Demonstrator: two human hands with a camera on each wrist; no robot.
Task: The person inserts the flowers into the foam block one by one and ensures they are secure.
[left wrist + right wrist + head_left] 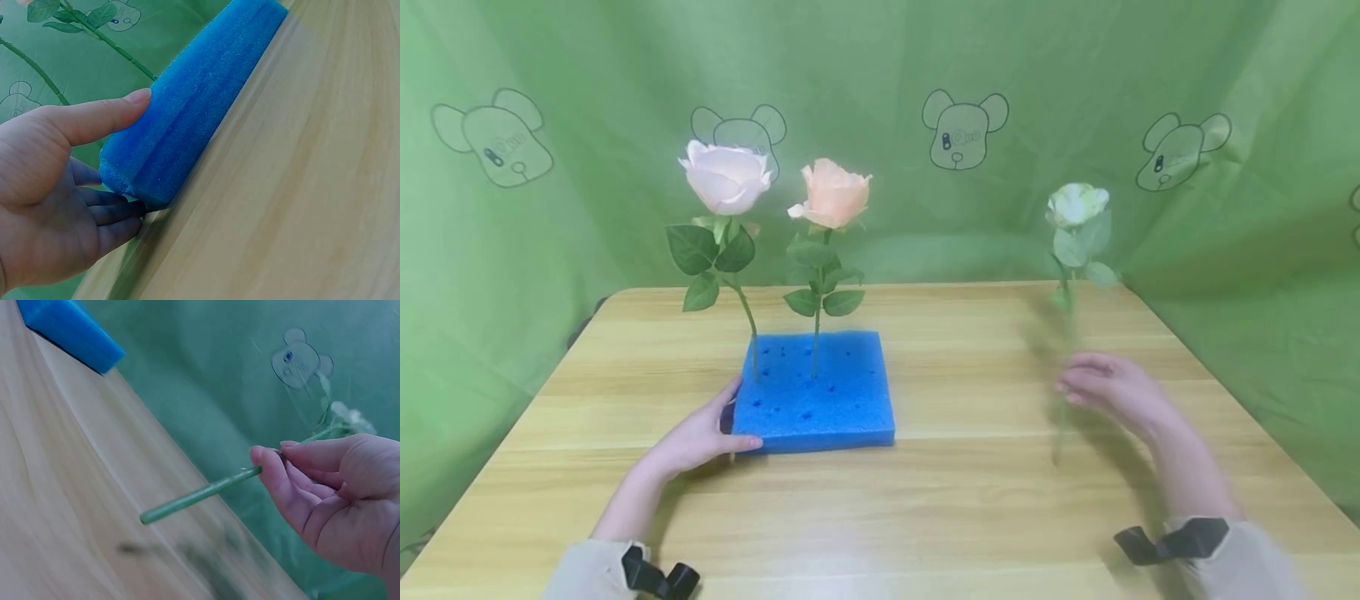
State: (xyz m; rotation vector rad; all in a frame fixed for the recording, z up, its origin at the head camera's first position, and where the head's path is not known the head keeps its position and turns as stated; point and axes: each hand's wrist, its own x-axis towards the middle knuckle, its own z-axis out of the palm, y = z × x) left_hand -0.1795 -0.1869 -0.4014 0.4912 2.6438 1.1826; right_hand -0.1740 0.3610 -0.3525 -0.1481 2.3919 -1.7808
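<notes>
A blue foam block (pixel 820 417) with several small holes lies on the table. Upright in it stand a pale pink artificial rose (pixel 726 179) and a peach artificial rose (pixel 831 198). My left hand (pixel 700 433) grips the block's near left corner, thumb on the front side and fingers around the left side; the left wrist view shows the thumb (pixel 119 115) against the blue face. Off to the right, my right hand (pixel 1116 392) pinches the green stem (pixel 200 494) of a whitish-green artificial rose (pixel 1077 206) between thumb and fingers. It is held above the table, bloom up, slightly blurred.
The wooden table (pixel 970 500) reaches back to a green curtain (pixel 880 75) printed with bear faces. Black wrist straps (pixel 1187 540) sit over the light sleeves (pixel 1240 567).
</notes>
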